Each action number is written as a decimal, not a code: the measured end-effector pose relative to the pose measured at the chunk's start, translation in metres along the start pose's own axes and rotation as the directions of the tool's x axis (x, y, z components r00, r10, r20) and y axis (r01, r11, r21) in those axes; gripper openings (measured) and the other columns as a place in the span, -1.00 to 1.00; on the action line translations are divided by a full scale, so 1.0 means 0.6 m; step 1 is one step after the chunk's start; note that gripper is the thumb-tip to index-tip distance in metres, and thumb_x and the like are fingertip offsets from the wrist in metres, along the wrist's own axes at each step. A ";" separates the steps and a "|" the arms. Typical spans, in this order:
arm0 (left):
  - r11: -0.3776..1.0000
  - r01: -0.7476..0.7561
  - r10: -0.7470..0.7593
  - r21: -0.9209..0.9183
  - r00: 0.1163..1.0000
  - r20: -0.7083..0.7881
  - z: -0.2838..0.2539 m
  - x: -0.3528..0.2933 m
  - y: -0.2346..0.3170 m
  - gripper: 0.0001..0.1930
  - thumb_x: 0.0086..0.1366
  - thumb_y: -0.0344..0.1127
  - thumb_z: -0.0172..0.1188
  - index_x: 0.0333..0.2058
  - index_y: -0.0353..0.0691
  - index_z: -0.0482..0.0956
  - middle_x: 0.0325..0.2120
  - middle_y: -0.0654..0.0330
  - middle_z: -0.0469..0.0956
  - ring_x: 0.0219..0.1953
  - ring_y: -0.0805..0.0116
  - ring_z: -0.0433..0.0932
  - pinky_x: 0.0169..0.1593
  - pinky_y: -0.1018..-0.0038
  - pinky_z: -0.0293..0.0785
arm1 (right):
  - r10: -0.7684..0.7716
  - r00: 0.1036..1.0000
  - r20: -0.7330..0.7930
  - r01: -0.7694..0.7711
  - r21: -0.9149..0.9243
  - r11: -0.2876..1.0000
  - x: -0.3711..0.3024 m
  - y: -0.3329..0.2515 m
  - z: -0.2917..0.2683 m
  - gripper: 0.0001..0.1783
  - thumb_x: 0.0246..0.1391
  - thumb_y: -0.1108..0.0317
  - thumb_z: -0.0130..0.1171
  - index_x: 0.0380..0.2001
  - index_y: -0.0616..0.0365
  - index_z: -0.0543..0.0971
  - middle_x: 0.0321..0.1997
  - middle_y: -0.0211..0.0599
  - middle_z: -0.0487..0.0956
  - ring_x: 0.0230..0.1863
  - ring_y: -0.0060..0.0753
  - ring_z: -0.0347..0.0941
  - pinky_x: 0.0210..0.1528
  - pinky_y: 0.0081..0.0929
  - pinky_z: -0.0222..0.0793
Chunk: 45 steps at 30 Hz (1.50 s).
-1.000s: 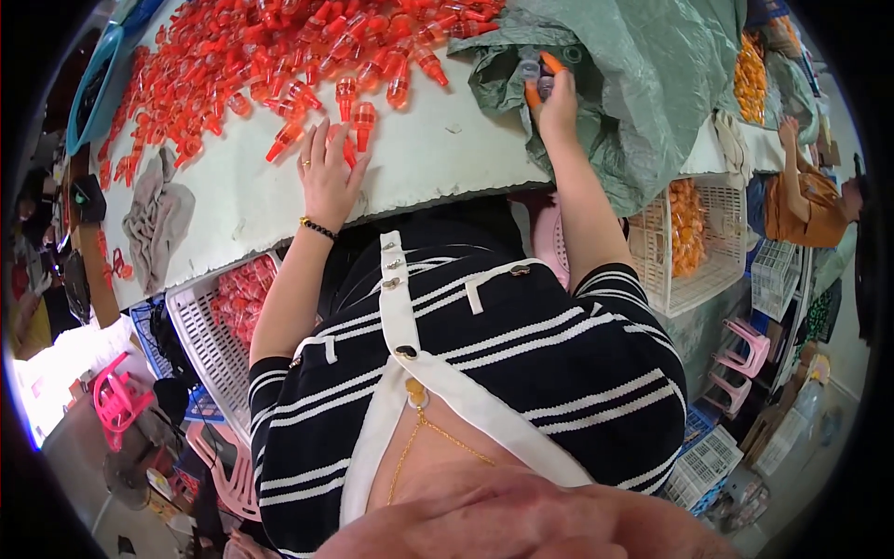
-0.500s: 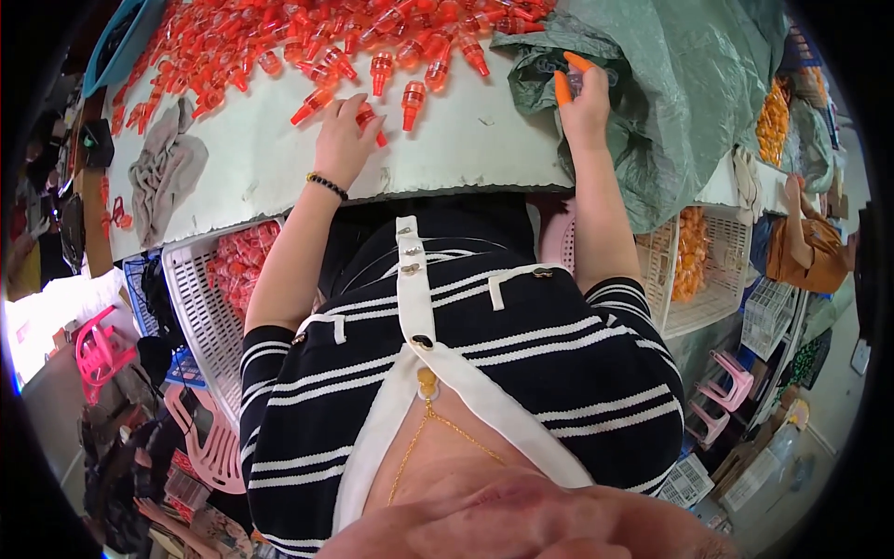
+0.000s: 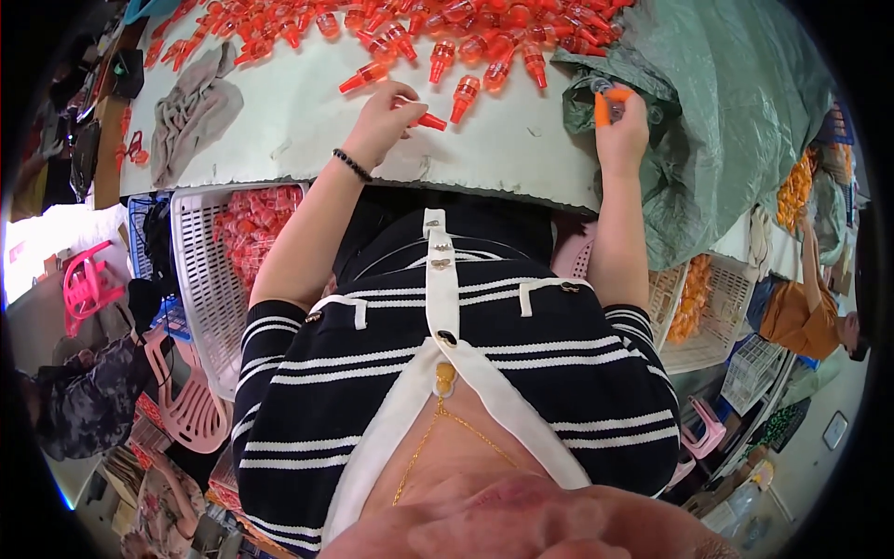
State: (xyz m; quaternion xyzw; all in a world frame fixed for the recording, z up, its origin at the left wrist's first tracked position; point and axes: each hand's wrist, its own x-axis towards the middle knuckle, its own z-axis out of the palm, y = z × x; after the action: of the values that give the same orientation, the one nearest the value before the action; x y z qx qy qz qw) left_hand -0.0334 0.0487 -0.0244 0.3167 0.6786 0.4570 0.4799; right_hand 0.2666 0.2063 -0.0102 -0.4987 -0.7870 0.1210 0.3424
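Note:
My left hand is over the white table, its fingers closed round a small red-capped bottle. Most of that bottle is hidden by the hand; its red tip points right. Several like it, clear orange-red with pointed red caps, lie just beyond, the nearest bottle apart from the heap. At the right, my right hand wears orange finger covers on two fingertips. These pinch a small clear plastic piece above the mouth of a green plastic bag, where more clear pieces show.
A heap of red bottles covers the table's far side. A grey cloth lies at left, green plastic sheeting at right. White crates with red and orange pieces stand below the table edge. Other people are farther off.
The left fingers have closed round the red-capped bottle they were touching. My right fingers, spread before, have come together on a clear piece. The whole view has shifted.

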 end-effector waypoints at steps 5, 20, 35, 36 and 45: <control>0.830 -0.111 0.049 0.547 0.991 0.126 0.047 0.062 0.063 -0.64 0.18 -0.12 0.19 -0.22 -0.29 0.42 -0.43 0.10 0.54 -0.38 0.35 0.54 -0.33 0.39 0.46 | 0.016 0.990 0.139 -0.082 0.483 0.872 -0.026 -0.047 0.047 -0.76 0.04 0.48 0.21 -0.18 0.13 0.48 -0.19 -0.33 0.54 -0.25 -0.46 0.48 -0.18 -0.54 0.40; 0.980 0.080 -0.068 -0.184 0.995 0.070 0.037 0.001 0.081 -0.64 0.24 -0.14 0.18 -0.19 -0.32 0.40 -0.40 0.11 0.56 -0.49 0.41 0.51 -0.40 0.52 0.48 | -0.085 0.904 0.419 -0.296 0.757 0.583 -0.047 -0.137 0.060 -0.62 0.11 0.37 0.17 0.02 0.09 0.46 -0.19 -0.46 0.52 -0.24 -0.65 0.42 -0.21 -0.71 0.30; 0.802 0.004 -0.003 -0.597 1.000 0.002 0.013 -0.086 0.052 -0.73 0.33 -0.21 0.07 -0.14 -0.29 0.38 -0.44 0.16 0.51 -0.55 0.48 0.44 -0.45 0.56 0.43 | -0.575 0.795 0.194 0.357 0.617 0.702 -0.026 -0.247 0.078 -0.65 -0.01 0.32 0.29 -0.13 0.17 0.51 -0.26 -0.23 0.59 -0.31 -0.35 0.51 -0.23 -0.49 0.41; 0.801 0.005 -0.004 -0.598 1.000 0.003 0.018 -0.089 0.051 -0.73 0.33 -0.21 0.07 -0.14 -0.29 0.38 -0.44 0.16 0.51 -0.55 0.48 0.44 -0.45 0.56 0.43 | -0.574 0.795 0.196 0.355 0.616 0.703 -0.028 -0.248 0.079 -0.65 -0.01 0.32 0.29 -0.13 0.17 0.51 -0.26 -0.23 0.59 -0.31 -0.35 0.51 -0.23 -0.49 0.41; 0.575 -0.627 0.795 0.526 0.581 -0.176 0.027 -0.091 0.026 -0.73 0.29 -0.29 0.11 -0.13 -0.30 0.35 -0.43 0.10 0.52 -0.48 0.33 0.53 -0.38 0.44 0.46 | -0.154 0.604 0.782 -0.695 0.612 0.376 -0.045 -0.237 0.100 -0.71 0.15 0.26 0.10 -0.10 0.14 0.49 -0.30 -0.35 0.60 -0.31 -0.51 0.50 -0.29 -0.57 0.38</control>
State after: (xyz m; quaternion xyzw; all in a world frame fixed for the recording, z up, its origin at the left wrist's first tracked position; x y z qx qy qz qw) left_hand 0.0000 0.0124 0.0081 0.5610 0.6480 0.5146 0.0242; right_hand 0.1343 0.1247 0.0103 -0.2792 -0.5518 0.7672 0.1704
